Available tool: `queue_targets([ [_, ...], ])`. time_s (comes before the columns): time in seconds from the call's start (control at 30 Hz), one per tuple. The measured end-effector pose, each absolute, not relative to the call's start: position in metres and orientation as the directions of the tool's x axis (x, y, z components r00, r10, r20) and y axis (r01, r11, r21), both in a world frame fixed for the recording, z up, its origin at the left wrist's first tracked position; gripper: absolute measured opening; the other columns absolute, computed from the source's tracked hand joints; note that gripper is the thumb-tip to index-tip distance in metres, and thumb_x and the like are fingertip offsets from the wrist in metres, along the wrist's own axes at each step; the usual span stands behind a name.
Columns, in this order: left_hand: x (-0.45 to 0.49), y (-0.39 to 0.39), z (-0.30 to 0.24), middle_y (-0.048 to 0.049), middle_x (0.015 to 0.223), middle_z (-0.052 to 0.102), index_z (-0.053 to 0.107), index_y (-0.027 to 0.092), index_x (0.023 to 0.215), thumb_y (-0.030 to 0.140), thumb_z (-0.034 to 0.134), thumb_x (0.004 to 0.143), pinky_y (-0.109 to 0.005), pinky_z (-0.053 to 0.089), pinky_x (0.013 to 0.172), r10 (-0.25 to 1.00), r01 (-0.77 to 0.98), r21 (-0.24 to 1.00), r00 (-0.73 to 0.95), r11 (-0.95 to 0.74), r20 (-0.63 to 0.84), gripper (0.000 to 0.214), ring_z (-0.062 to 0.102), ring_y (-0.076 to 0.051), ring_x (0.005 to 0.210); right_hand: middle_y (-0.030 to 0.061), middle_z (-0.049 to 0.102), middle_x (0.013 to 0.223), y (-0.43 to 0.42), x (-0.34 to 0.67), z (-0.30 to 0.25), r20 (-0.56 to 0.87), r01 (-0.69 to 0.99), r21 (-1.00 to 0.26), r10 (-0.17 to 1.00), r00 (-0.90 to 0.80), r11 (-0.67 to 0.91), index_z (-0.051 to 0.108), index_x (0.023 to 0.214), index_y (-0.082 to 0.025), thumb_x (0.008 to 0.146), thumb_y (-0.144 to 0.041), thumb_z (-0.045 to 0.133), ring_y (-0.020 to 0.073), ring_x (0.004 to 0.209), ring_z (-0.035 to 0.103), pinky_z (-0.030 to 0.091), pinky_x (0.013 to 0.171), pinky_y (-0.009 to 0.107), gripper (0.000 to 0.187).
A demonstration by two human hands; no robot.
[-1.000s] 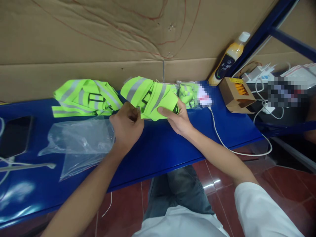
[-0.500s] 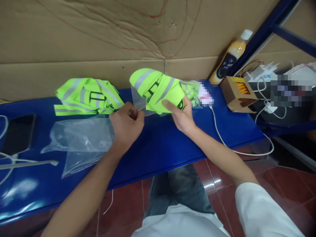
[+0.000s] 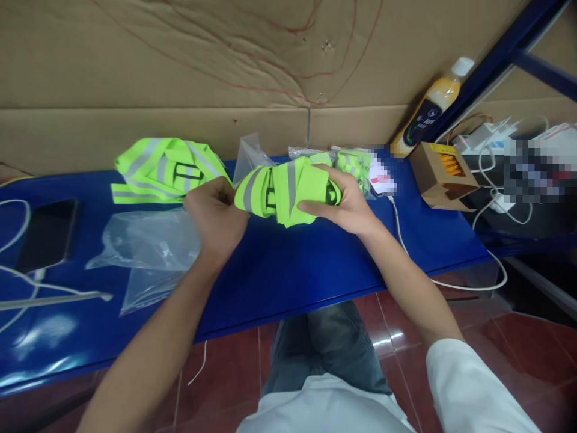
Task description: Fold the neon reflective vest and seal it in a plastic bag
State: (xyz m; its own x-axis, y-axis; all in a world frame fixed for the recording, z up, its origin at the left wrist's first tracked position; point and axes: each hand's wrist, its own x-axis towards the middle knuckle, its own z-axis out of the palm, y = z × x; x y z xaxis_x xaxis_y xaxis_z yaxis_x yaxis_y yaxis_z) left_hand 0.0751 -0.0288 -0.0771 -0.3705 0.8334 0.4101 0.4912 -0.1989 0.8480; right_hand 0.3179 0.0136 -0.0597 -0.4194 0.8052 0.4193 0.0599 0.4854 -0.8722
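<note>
A folded bundle of neon-yellow reflective strap [image 3: 282, 189] with grey stripes and black buckles is in my right hand [image 3: 349, 198], thumb on the near side and fingers behind. My left hand [image 3: 216, 210] is closed in a fist at the bundle's left end; whatever its fingers hold is hidden. Behind the bundle, a clear plastic bag [image 3: 252, 153] stands partly upright. A second folded reflective strap [image 3: 166, 168] lies at the back left, its right end just behind my left hand. Flat clear plastic bags [image 3: 144, 240] lie left of my left wrist.
Bagged neon straps [image 3: 354, 165] lie behind my right hand. A small open cardboard box [image 3: 444, 177] and a leaning juice bottle [image 3: 426, 111] stand at the right. A black phone [image 3: 45, 234] and white cables are at left on the blue table [image 3: 279, 270].
My right hand has brought the strap bundle lower and levelled it, so its left end now meets my left hand. The clear bag behind it shows more. The view has shifted slightly.
</note>
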Motion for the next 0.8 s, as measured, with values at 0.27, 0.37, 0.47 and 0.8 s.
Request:
queue_targets([
  [0.27, 0.074, -0.027, -0.079, 0.0051, 0.049, 0.046, 0.047, 0.022, 0.054, 0.02, 0.069, 0.082, -0.032, 0.03, 0.054, 0.758, 0.633, 0.756, -0.41, -0.165, 0.508, 0.036, 0.041, -0.012, 0.049, 0.0123, 0.08, 0.134, 0.018, 0.318, -0.075, 0.548, 0.352, -0.676, 0.761, -0.346, 0.647, 0.074, 0.13, -0.017, 0.082, -0.04, 0.083, 0.032, 0.123, 0.076, 0.059, 0.112, 0.052, 0.054],
  [0.37, 0.081, -0.029, -0.078, 0.0049, 0.048, 0.042, 0.045, 0.022, 0.053, 0.022, 0.068, 0.081, -0.032, 0.029, 0.056, 0.774, 0.704, 0.687, -0.33, -0.18, 0.541, 0.036, 0.039, -0.012, 0.048, 0.0126, 0.08, 0.131, 0.011, 0.308, -0.081, 0.607, 0.407, -0.587, 0.713, -0.352, 0.7, 0.072, 0.133, -0.018, 0.087, -0.033, 0.078, 0.0311, 0.121, 0.076, 0.06, 0.11, 0.052, 0.049],
  [0.47, 0.088, -0.031, -0.079, 0.0044, 0.048, 0.041, 0.042, 0.022, 0.053, 0.019, 0.065, 0.08, -0.033, 0.031, 0.057, 0.83, 0.756, 0.627, -0.218, -0.189, 0.513, 0.035, 0.041, -0.013, 0.048, 0.0136, 0.078, 0.131, 0.004, 0.3, -0.085, 0.694, 0.428, -0.535, 0.667, -0.269, 0.729, 0.068, 0.138, -0.019, 0.094, -0.034, 0.073, 0.03, 0.12, 0.073, 0.061, 0.108, 0.051, 0.046],
  [0.8, 0.083, -0.03, -0.082, 0.0036, 0.056, 0.047, 0.045, 0.023, 0.061, 0.027, 0.069, 0.089, -0.033, 0.033, 0.063, 0.862, 0.58, 0.79, -0.279, -0.2, 0.423, 0.037, 0.044, -0.015, 0.057, 0.0135, 0.066, 0.138, 0.018, 0.315, -0.088, 0.685, 0.357, -0.381, 0.519, -0.511, 0.853, 0.063, 0.148, -0.025, 0.1, -0.021, 0.063, 0.029, 0.131, 0.066, 0.06, 0.111, 0.049, 0.048],
])
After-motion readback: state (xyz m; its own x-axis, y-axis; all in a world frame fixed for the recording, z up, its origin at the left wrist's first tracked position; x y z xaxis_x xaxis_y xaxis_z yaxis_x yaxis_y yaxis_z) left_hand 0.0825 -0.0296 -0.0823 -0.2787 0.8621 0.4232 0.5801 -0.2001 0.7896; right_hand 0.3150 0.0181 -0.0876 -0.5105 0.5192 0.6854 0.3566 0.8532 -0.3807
